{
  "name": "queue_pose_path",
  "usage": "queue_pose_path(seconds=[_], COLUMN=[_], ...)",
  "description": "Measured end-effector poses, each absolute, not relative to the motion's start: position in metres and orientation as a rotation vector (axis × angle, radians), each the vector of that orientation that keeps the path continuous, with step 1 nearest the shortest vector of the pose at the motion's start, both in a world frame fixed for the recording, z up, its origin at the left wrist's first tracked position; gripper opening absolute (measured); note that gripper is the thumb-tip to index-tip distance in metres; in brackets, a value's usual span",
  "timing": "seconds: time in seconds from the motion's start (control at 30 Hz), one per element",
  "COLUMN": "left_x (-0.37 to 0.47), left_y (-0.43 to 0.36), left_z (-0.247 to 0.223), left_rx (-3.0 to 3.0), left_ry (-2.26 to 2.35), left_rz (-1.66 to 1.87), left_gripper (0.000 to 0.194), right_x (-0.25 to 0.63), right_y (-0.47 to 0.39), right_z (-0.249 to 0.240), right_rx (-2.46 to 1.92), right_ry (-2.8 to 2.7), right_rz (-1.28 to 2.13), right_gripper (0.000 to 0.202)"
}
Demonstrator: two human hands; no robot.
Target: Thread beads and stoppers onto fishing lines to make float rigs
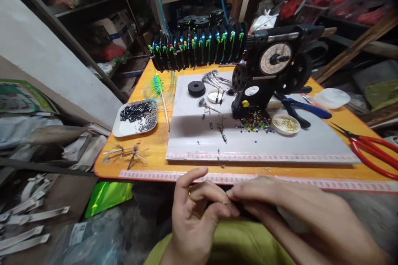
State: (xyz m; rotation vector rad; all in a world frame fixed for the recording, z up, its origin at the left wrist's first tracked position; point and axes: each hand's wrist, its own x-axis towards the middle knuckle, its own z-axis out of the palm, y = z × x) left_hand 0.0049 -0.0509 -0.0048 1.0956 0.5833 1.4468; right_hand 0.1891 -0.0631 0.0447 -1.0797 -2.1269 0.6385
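Below the table's front edge, my left hand (197, 215) has thumb and forefinger pinched on a tiny gold-coloured piece (226, 203); a ring is on one finger. My right hand (292, 211) meets it from the right, its fingertips pressed together at the same spot; whatever they hold is too small to make out. Behind them stands a black machine (261, 70) with a dial and a row of black spools (199, 47) carrying green line and coloured beads. Coloured pins (255, 123) lie heaped at its base, beside a dish of gold pieces (286, 124).
A white tray of black tubes (116, 128) sits at the left of the orange table (149, 149). Red-handled scissors (370, 153) lie at the right edge, blue-handled pliers (311, 107) behind them. A black disc (196, 88) rests on the white board (186, 140).
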Motion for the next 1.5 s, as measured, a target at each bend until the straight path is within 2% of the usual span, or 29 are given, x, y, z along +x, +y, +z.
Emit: queue_pose_path(seconds=[0.27,0.47,0.6,0.8,0.97,1.3,1.5], left_x=[-0.015,-0.019,-0.017,-0.019,-0.019,-0.006,-0.009], left_y=[-0.053,-0.050,-0.040,-0.023,-0.014,-0.018,-0.019], left_z=[-0.011,-0.008,0.005,0.015,0.011,0.008,0.008], left_rx=[1.344,1.568,1.840,2.107,2.241,1.719,1.500], left_ry=[0.600,0.699,0.712,0.726,0.769,0.662,0.622], left_rz=[1.344,1.287,1.298,1.224,1.428,1.355,1.291], left_gripper=[0.036,0.040,0.021,0.013,0.014,0.026,0.036], right_x=[0.168,0.169,0.169,0.176,0.180,0.165,0.164], right_y=[-0.049,-0.055,-0.059,-0.066,-0.073,-0.057,-0.051], right_z=[0.060,0.047,0.035,0.028,0.022,0.042,0.042], right_rx=[-1.137,-1.048,-1.041,-1.021,-0.805,-1.230,-1.259], right_ry=[-1.967,-1.982,-1.909,-1.756,-1.485,-1.330,-1.297], right_rz=[1.103,0.876,0.709,0.945,1.250,1.121,1.195], right_gripper=[0.012,0.020,0.025,0.014,0.012,0.012,0.013])
